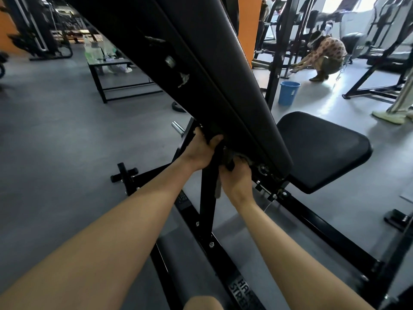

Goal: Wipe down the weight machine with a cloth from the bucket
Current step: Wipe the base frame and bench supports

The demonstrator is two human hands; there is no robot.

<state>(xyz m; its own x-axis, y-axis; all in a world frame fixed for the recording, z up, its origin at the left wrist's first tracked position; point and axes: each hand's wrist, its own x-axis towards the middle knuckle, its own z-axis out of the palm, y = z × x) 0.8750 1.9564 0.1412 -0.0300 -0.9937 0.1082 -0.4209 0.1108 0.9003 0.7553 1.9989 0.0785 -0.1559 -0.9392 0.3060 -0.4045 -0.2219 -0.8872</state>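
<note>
The right hand [237, 177] is curled tight around a grey cloth [226, 158] and holds it up against the underside of the tilted back pad [201, 63], close to the pad's lower end. A loose tail of the cloth hangs below the grip, beside the hand's wrist. Just left of that grip, touching distance away, the left hand [201, 151] clamps the bottom edge of the same pad, fingers wrapped over the edge.

Between the two hands runs a black upright strut [207, 202] of the weight machine – it crosses in front of the cloth's tail and hides part of it. Up and left of the left hand's grip a short chrome peg [177, 127] sticks out of the frame. Right of the cloth, past the hinge bolts, sits the black seat pad [321, 148]. Below both grips, towards the person, the base rail [241, 289] carries partly legible white lettering.

The blue bucket [289, 92] stands on the floor well beyond the cloth, up and right, behind the back pad's edge. Further off still, a crouching person [324, 59] reaches low among other machines, and a shoe [388, 115] shows at the right edge. Far up and left of the grips stands a low black table [105, 86] with bottles on it.

The floor [55, 142] is smooth grey – glossy with window light near the bucket. An orange wall [248, 19] shows behind the pad.
</note>
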